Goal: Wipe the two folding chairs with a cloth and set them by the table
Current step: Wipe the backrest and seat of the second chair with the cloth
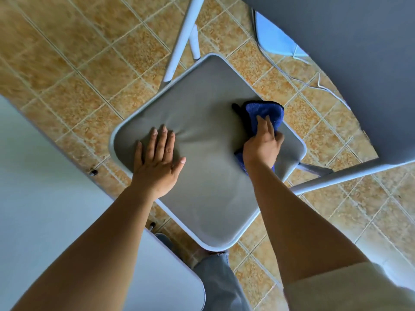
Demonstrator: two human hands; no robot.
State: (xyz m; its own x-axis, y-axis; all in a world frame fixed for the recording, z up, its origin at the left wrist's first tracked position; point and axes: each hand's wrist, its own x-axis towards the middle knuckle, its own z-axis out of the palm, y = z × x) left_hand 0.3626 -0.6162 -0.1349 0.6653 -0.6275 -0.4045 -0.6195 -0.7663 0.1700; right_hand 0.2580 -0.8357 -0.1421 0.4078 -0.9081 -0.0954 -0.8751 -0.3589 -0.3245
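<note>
A folding chair stands unfolded below me, its grey padded seat (pixel 208 180) ringed by a pale metal frame. My left hand (pixel 158 162) lies flat on the seat's left part, fingers spread, pressing a dent into the cushion. My right hand (pixel 263 144) grips a blue cloth (pixel 267 112) and presses it on the seat's right side near the rim. The chair's grey backrest (pixel 359 63) fills the upper right. Part of a light blue seat (pixel 272 40), perhaps a second chair, shows beyond the backrest.
A white table (pixel 56 209) fills the lower left, its edge close to the chair. White chair legs (pixel 184 39) stand on the tan tiled floor (pixel 78 63). My grey trouser leg (pixel 215 281) is just below the seat.
</note>
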